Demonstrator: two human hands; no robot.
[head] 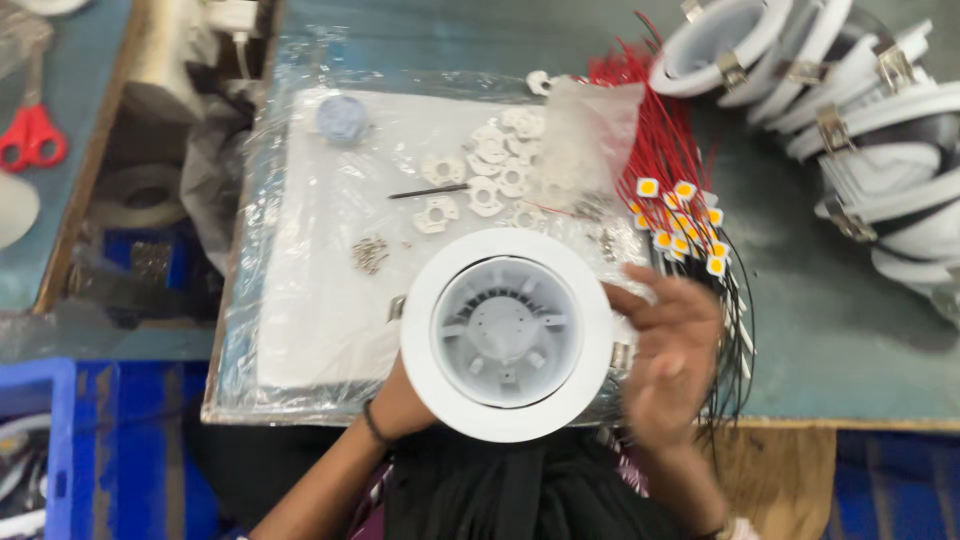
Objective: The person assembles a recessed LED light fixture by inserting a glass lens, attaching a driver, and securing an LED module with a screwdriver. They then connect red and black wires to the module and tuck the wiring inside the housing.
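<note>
The left hand point(400, 400) came up from below the round white downlight housing point(507, 333) and held it by its lower left rim, most of the hand hidden behind the fitting, so how far the fingers closed could not be told; a dark band sat on that wrist. The right hand point(670, 355) stood at the housing's right edge, blurred, with its fingers spread and loosely curled, the fingertips point(625, 300) touching or nearly touching the rim; whether it gripped anything could not be told. The housing was held face-up above the near edge of the desk point(830, 330), its grey finned inside showing.

Behind it lay a white pad under clear plastic film point(310, 290). On the pad lay small white plastic holders point(495, 170) in a loose scatter, a thin dark tool point(428, 190), a little heap of metal screws point(370, 253) and a round pale cap point(342, 118). A clear plastic bag point(585, 130) rested at the pad's far right corner. Just beside it lay a bundle of red and black wires point(665, 150) tipped with small yellow chips point(680, 225). A stack of white housings with metal clips point(860, 110) leaned at the far right of the desk. A blue crate point(60, 440) stood at lower left, and red-handled scissors point(30, 135) lay at far left.
</note>
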